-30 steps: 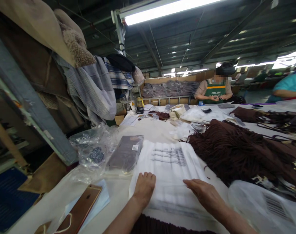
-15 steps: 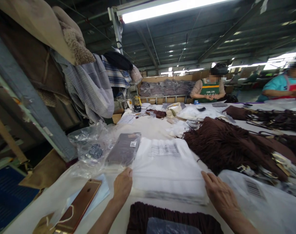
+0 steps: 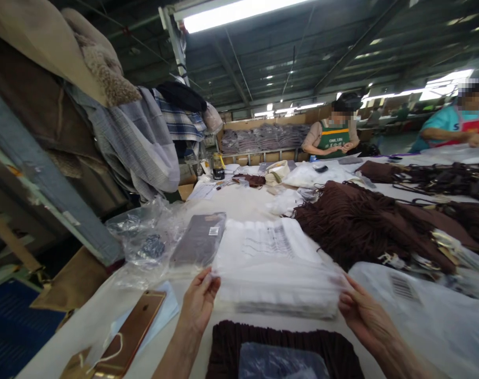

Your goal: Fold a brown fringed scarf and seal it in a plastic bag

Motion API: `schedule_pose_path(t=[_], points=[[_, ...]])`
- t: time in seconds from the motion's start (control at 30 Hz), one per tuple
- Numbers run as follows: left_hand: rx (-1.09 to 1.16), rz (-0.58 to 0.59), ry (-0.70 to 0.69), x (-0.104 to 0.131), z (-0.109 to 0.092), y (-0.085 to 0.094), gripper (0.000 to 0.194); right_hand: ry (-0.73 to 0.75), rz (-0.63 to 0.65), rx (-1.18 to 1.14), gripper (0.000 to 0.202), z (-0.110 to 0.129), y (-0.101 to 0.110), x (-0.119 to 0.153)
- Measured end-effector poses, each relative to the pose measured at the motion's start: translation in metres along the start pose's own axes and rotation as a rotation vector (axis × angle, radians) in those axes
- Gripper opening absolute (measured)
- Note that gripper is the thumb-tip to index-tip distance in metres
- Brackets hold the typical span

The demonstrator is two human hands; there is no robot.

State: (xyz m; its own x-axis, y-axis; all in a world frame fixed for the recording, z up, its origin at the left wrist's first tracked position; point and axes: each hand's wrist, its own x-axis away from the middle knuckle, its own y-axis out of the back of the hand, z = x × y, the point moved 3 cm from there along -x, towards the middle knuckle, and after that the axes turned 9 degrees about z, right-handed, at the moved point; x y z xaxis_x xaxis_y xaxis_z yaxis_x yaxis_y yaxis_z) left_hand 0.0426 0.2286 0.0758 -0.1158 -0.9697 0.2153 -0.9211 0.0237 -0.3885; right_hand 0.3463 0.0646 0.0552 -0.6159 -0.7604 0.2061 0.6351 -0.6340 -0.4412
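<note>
A stack of white translucent plastic bags [image 3: 271, 263], printed with dark lines of text, lies before me on the table. My left hand [image 3: 202, 297] pinches the near left corner of the top bag. At its near right corner my right hand [image 3: 360, 305] pinches the same bag, and its front edge is stretched between both hands. Closest to me lies a dark brown fringed bag [image 3: 223, 347] with a dark plastic-wrapped packet [image 3: 282, 360] on it. A grey packet with a white label [image 3: 200, 239] lies left of the stack.
A phone [image 3: 132, 331] rests on a light blue cloth [image 3: 168, 300] at left. Crumpled clear plastic [image 3: 145, 242] lies behind it. Brown fringed bags [image 3: 353, 221] are heaped at right, beside a white plastic bag [image 3: 413, 295]. Two people [image 3: 334, 134] work across the table.
Both hands have closed on the top bag's near corners, and its front edge is now lifted and pulled taut. The view has shifted slightly.
</note>
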Motion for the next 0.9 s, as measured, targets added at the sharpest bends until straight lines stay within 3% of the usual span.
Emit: schedule_pose_path(t=[0.07,0.23,0.3,0.4,0.53,0.67,0.8,0.9], points=[[-0.016,0.052,-0.032,0.003,0.007,0.004,0.017,-0.032,0.026,-0.006,0.039,-0.002,0.008,0.003],[-0.245,0.168,-0.044,0.01,0.026,0.021,0.044,-0.095,0.071,0.097,0.036,-0.018,0.031,0.012],[-0.39,0.183,-0.035,0.013,0.032,0.029,0.042,-0.073,0.1,0.287,0.036,-0.024,0.037,0.019],[-0.578,0.149,-0.019,0.021,0.038,0.041,0.034,0.075,0.131,0.73,0.039,-0.029,0.041,0.034],[-0.816,0.031,-0.049,0.038,0.043,0.054,0.035,0.125,0.018,1.026,0.044,-0.039,0.044,0.056],[-0.989,-0.056,0.019,0.053,0.046,0.058,0.05,0.026,-0.071,1.041,0.048,-0.051,0.054,0.07],[-0.999,-0.114,0.177,0.068,0.046,0.058,0.056,-0.115,-0.066,0.915,0.053,-0.058,0.063,0.084],[-0.973,-0.147,0.264,0.081,0.046,0.058,0.056,-0.214,-0.147,0.814,0.055,-0.057,0.062,0.101]])
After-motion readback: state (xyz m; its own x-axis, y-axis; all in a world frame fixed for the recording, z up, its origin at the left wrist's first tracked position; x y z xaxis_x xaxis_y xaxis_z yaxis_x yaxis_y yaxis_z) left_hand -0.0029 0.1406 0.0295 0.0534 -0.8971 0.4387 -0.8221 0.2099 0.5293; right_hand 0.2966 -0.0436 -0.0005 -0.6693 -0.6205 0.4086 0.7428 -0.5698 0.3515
